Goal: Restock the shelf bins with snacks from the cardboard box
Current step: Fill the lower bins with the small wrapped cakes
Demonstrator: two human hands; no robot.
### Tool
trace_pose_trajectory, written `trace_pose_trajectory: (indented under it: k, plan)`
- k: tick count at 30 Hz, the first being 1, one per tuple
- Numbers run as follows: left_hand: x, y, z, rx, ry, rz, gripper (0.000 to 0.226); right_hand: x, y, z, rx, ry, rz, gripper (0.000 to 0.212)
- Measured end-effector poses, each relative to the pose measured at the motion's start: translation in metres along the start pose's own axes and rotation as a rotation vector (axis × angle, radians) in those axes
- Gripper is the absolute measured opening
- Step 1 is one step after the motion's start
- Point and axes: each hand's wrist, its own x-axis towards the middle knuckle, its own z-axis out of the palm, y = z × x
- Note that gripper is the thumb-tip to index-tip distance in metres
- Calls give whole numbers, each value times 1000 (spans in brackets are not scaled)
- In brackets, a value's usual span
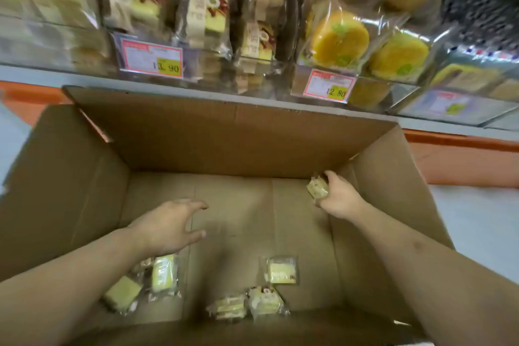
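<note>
Head view, cardboard box (pixel 224 137): open, standing on the floor below the shelf; nearly emptied, bare bottom over most of its far half.
Head view, right hand (pixel 341 195): grip curled round one wrapped snack (pixel 317 187), at the far right inside the box, near the right wall.
Head view, left hand (pixel 171 223): grip spread, fingers relaxed, holding nothing, over the left middle of the box.
Head view, loose snacks (pixel 281 270): about five small wrapped cake pieces lying on the near part of the box bottom, some beneath the left forearm.
Head view, shelf bins (pixel 252 59): clear-fronted, far side above the box, holding like packets; bin of round yellow cakes (pixel 339 38) to the right, price tags (pixel 153 60) on the fronts.
Handling, judged: light, soft sponge in slick crinkly film; crushes if squeezed.
Hold, judged: across the packet's broad faces with light pressure, or by the sealed film edge.
</note>
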Motion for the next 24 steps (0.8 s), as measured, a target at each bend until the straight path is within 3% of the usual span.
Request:
trace_pose_trajectory:
  k: [6, 10, 13, 16, 18, 21, 24]
  plan:
    - [57, -12, 53, -96, -68, -43, 64, 81, 32, 65, -26, 32, 111, 88]
    - [75, -7, 74, -178, -50, -46, 56, 96, 36, 85, -112, 178, 188, 59]
    - [83, -1, 86, -264, -52, -59, 46, 92, 28, 89, -107, 132, 215, 52]
    - [89, 7, 94, -478, -31, -148, 39, 81, 6, 89, 348, -79, 132, 55]
    - [91, 19, 91, -722, -34, -199, 59, 60, -20, 86, 612, -308, 4, 52]
    - [84, 31, 82, -909, -128, -188, 89, 31, -58, 93, 657, -571, -206, 52]
    - [76, 26, 85, -885, -113, -204, 52, 20, -62, 106, 593, -713, -247, 61]
